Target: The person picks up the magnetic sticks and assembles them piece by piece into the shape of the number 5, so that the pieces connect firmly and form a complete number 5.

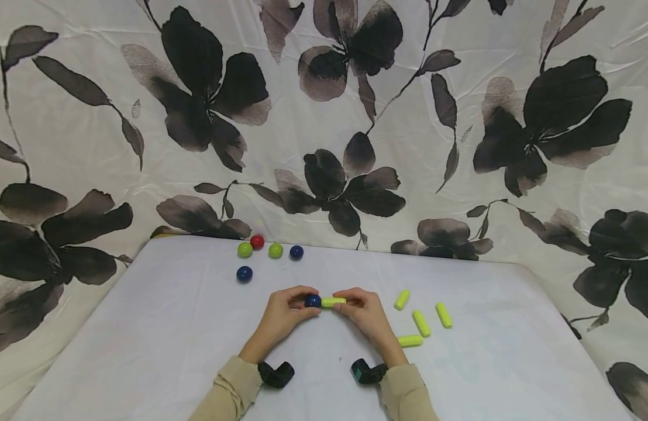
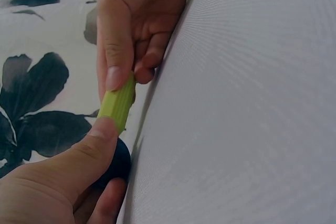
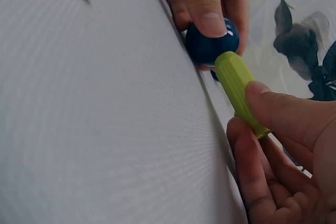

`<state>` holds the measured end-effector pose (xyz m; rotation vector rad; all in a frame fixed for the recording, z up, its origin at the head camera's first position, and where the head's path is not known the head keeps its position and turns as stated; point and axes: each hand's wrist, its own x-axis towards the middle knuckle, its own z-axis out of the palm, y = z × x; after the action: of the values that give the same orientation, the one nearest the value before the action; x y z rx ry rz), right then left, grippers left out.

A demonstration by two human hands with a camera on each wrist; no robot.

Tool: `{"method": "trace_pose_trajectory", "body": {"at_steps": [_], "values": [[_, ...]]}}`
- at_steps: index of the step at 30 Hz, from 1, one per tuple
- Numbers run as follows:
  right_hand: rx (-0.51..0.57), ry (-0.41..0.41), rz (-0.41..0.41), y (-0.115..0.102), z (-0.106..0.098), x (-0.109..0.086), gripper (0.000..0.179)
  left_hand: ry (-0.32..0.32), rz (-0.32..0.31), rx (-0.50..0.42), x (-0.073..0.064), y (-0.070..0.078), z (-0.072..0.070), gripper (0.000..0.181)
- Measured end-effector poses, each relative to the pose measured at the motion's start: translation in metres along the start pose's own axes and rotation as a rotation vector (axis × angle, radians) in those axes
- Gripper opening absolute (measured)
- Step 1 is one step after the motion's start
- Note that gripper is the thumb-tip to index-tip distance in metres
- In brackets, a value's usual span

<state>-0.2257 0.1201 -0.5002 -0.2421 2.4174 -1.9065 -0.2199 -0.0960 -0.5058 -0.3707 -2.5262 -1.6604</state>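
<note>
Glossy dark-blue round ball point(image 1: 313, 300), plastic or painted wood by its look: held between thumb and fingers of left hand point(image 1: 287, 313). Judged light, stiff, slippery; best gripped at opposite sides, clear of the stick end. Lime-yellow ribbed cylindrical stick point(image 1: 333, 302), likely plastic: pinched by right hand point(image 1: 367, 314), end apparently against ball. Judged light, rigid; ribs should aid grip; hold by far end. Both at or just above white-covered desk point(image 1: 145, 339); contact unclear. Right: four similar lime-yellow sticks point(image 1: 421, 323).
</note>
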Motion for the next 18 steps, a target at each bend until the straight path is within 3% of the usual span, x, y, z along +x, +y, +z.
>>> {"method": "trace_pose_trajectory", "body": {"at_steps": [10,18], "values": [[-0.014,0.005,-0.007,-0.002,-0.002,-0.002,0.022,0.010,-0.018,-0.050,0.001,0.000,0.001,0.033],[-0.021,-0.017,0.005,-0.041,-0.004,-0.017,0.023,0.002,-0.020,-0.078,0.001,0.000,0.001,0.031]]}}
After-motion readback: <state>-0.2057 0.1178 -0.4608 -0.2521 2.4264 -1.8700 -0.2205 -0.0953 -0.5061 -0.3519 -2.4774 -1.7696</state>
